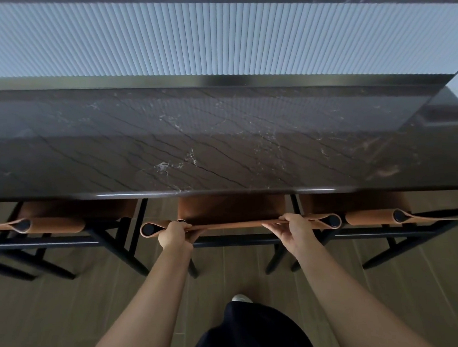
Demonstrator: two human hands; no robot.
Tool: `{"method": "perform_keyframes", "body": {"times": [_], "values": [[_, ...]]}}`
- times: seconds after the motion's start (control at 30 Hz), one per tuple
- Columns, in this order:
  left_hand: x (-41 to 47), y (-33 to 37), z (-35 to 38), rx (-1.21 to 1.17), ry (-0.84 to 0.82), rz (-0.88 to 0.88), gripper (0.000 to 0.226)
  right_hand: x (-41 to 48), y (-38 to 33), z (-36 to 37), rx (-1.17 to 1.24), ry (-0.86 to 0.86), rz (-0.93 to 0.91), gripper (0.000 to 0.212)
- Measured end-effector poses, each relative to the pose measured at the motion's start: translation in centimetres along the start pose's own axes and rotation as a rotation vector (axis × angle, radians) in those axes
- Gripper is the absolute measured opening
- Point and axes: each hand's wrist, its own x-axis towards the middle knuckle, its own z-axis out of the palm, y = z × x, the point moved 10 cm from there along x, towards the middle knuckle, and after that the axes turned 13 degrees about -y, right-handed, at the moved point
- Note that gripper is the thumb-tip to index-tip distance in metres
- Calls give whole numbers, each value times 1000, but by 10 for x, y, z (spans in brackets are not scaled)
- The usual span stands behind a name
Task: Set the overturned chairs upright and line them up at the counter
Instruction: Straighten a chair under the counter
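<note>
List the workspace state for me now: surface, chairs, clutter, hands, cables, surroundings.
Surface: dark marble countertop, glossy, with pale veins.
Job's things: left chair, middle chair and right chair stand upright in a row, seats tucked under the counter edge.
Clutter: nothing seen.
Hands: left hand and right hand grip the middle chair by its leather backrest.
Cables: nothing seen.
Surroundings: wood-look floor; fluted white panel beyond the counter.
</note>
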Motion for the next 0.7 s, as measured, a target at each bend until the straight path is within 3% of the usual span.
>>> {"method": "perform_keyframes", "body": {"times": [0.23, 0.4, 0.53, 0.7], "values": [[3, 19, 21, -35, -47, 15, 25, 3, -15, 20, -9, -42, -23, 26], [-5, 11, 10, -2, -30, -3, 30, 3, -5, 10, -18, -3, -26, 33], [-13, 4, 0, 24, -23, -16, 26, -3, 4, 2, -50, -27, 1, 21], [-17, -3, -6, 18, -26, -4, 26, -7, 10, 0, -30, -73, 8, 22]]}}
